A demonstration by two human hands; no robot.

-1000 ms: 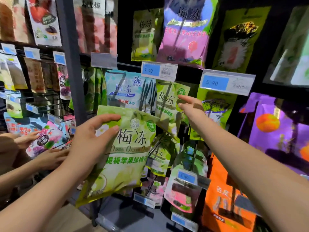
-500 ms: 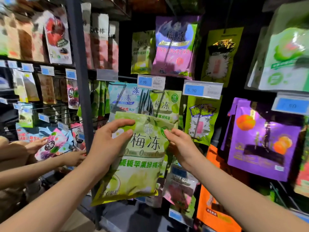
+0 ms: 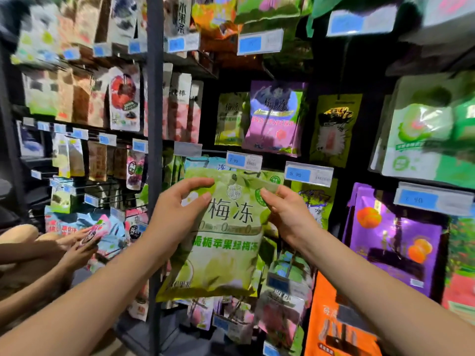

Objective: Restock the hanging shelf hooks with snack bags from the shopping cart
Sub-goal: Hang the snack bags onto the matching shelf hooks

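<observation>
A light green snack bag (image 3: 221, 242) with large dark characters is held upright in front of the hanging shelf. My left hand (image 3: 177, 209) grips its upper left corner, thumb on the front. My right hand (image 3: 285, 211) pinches its upper right corner. The bag's top edge sits just below the blue price tag (image 3: 244, 161) of a hook. Matching green bags (image 3: 272, 179) hang behind it, mostly hidden. The hook itself is not visible.
A dark upright post (image 3: 155, 150) stands just left of the bag. Purple bags (image 3: 393, 240), an orange bag (image 3: 334, 322) and other snacks hang to the right and above. At lower left, another person's hands (image 3: 79, 245) handle a pink packet.
My right hand came back from the shelf and took the bag's upper right corner. Both hands have raised the bag toward the price tag. The view has tilted upward.
</observation>
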